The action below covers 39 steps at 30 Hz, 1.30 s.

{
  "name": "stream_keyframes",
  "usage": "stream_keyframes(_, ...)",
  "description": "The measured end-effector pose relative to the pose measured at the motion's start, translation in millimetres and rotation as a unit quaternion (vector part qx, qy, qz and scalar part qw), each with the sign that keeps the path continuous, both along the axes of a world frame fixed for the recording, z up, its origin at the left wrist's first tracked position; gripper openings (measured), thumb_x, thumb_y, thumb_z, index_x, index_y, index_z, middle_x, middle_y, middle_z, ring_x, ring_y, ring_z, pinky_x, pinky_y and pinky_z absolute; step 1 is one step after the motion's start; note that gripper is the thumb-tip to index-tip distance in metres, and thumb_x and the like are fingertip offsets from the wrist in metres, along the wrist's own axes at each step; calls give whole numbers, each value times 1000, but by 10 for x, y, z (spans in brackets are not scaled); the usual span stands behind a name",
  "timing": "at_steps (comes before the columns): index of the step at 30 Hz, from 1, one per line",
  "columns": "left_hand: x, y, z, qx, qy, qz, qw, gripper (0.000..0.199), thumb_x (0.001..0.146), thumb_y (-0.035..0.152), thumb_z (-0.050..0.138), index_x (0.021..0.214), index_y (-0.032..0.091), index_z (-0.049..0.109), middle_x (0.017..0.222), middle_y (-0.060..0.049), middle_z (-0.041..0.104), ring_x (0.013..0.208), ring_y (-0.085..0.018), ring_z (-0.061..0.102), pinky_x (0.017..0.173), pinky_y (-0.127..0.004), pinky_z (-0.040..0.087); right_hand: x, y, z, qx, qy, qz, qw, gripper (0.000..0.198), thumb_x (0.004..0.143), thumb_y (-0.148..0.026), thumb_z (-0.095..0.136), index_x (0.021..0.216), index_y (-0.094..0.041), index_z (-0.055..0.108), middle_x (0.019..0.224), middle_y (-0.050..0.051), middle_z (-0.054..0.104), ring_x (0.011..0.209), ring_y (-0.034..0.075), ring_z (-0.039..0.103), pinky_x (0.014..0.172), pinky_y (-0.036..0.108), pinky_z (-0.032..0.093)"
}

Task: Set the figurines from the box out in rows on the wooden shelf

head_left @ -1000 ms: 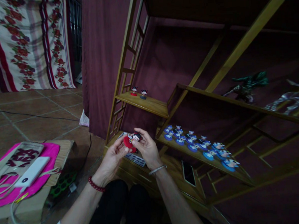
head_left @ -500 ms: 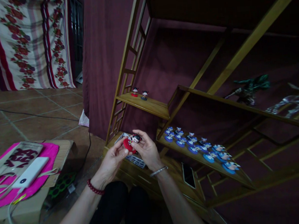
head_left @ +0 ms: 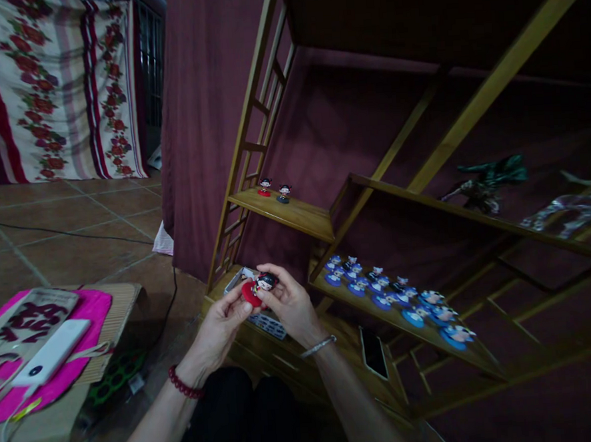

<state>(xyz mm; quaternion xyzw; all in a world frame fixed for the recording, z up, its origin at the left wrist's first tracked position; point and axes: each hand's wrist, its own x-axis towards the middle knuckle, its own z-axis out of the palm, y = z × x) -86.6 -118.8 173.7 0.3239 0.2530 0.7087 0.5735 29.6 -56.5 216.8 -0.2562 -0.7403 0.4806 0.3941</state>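
Between both hands, in front of the wooden shelf unit, is a small figurine [head_left: 265, 283] with black hair and a round red base. My left hand [head_left: 220, 325] grips the red base at its edge, fingers closed on it. My right hand [head_left: 289, 300] holds the figurine's head and body from the other side, thumb across its front. Just behind the hands, partly hidden by them, an open box [head_left: 266, 325] rests on the lower shelf. Two similar figurines stand on the upper left shelf, one on a red base [head_left: 264, 187] and one on a dark base [head_left: 284, 193].
Several blue-based figurines [head_left: 379, 286] stand in rows on the middle shelf [head_left: 477, 356]. A phone [head_left: 374, 353] lies lower down. Green and clear statues sit at the right. At the left, a cardboard box [head_left: 125, 305] bears a pink bag and a white power bank [head_left: 53, 352] with a cable.
The view has shifted slightly. The figurine stays in both hands, with its red base turned a little, and the hands sit slightly lower and further left in view.
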Motion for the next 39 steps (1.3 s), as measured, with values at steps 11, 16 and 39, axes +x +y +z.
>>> stream_keyframes(11,-31,-13,-49,41,19,-10,999,43,70,24,64,112,18,57,109,-9,60,92,-19,57,85,-31,41,-12,-9,49,23,-22,21,999,36,70,-18,56,105,-23,52,92,1,58,76,11,57,64,21,51)
stream_keyframes(16,-33,-32,-28,42,14,-15,999,40,71,23,63,110,18,59,108,-9,61,90,-18,58,83,-29,42,-12,-32,86,43,-24,19,999,34,70,-18,56,104,-24,53,94,0,58,80,12,57,68,23,51)
stream_keyframes(39,-35,-148,32,58,-13,-54,997,29,73,23,61,101,14,63,100,-9,63,86,-19,59,83,-32,43,33,-140,236,170,-98,46,980,36,72,-12,51,105,-25,54,104,1,58,97,15,54,85,30,44)
